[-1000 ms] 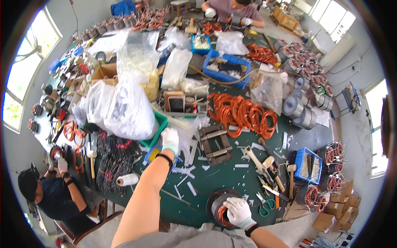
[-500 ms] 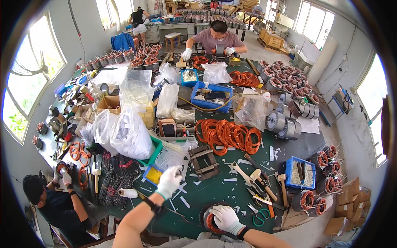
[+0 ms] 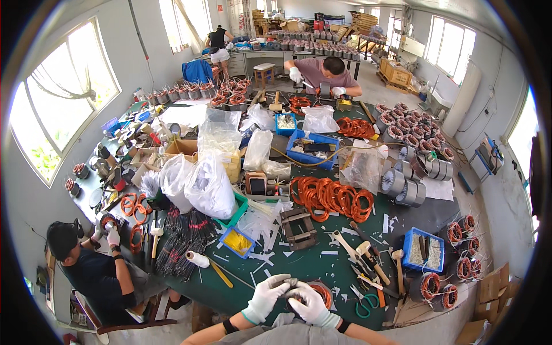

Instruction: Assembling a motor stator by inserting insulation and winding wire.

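A stator with copper-coloured windings is at the bench's near edge, partly hidden under my gloved right hand. My right fingers curl over its left side. My left hand, also in a white glove, meets the right fingertips just above the stator. Its thumb and fingers are pinched together, on something small that I cannot make out. Scissors with green handles lie right of the stator. A yellow strip-like tool and a white thread spool lie to the left.
A small blue tray of yellow pieces, a metal fixture and orange wire coils stand ahead. Mallets and pliers lie at right, beside a blue bin and wound stators. Co-workers sit at left and far side.
My left hand has come down from beside the small blue tray to meet my right hand at the stator. The view has shifted, and the far co-worker's hand has lifted with a tool.
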`<state>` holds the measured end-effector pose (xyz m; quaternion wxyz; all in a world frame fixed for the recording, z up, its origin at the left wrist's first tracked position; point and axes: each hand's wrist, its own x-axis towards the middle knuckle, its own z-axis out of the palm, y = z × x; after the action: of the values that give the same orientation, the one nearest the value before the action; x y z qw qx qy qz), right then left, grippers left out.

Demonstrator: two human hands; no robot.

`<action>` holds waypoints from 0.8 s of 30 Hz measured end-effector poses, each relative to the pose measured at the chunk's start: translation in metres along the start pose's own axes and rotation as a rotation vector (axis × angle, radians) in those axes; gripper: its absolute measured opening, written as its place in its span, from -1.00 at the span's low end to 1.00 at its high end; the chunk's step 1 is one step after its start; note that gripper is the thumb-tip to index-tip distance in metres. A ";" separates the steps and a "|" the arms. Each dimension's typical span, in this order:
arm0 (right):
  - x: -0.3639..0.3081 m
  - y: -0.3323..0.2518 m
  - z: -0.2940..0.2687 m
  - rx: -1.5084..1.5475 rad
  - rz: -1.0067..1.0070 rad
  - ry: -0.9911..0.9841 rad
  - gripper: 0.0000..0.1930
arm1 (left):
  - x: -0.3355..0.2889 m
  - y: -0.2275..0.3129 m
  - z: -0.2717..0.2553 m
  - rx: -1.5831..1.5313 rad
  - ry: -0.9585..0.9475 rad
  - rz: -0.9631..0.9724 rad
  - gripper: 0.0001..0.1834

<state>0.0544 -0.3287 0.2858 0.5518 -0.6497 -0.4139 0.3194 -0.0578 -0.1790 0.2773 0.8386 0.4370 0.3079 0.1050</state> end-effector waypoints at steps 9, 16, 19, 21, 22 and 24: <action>-0.027 -0.017 -0.022 0.597 0.376 -0.152 -0.80 | -0.029 0.011 0.002 0.422 -0.236 0.126 -0.61; -0.021 -0.053 -0.025 0.136 0.335 -0.494 -0.72 | -0.032 0.039 0.001 0.499 -0.524 -0.035 -0.49; -0.013 -0.059 -0.029 0.023 0.350 -0.588 -0.74 | -0.022 0.028 -0.018 0.560 -0.660 0.057 -0.44; -0.007 -0.080 -0.023 -0.123 0.279 -0.626 -0.76 | -0.025 0.038 -0.018 0.545 -0.605 -0.073 -0.39; -0.003 -0.088 -0.017 -0.280 0.187 -0.645 -0.77 | -0.025 0.033 -0.016 0.565 -0.545 -0.006 -0.42; -0.004 -0.089 -0.004 -0.331 0.089 -0.637 -0.77 | -0.024 0.040 -0.005 0.671 -0.607 -0.086 -0.49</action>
<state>0.0400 -0.3301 0.3735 0.2680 -0.6154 -0.5826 0.4582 -0.0755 -0.1626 0.3172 0.7065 0.6824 0.0831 -0.1682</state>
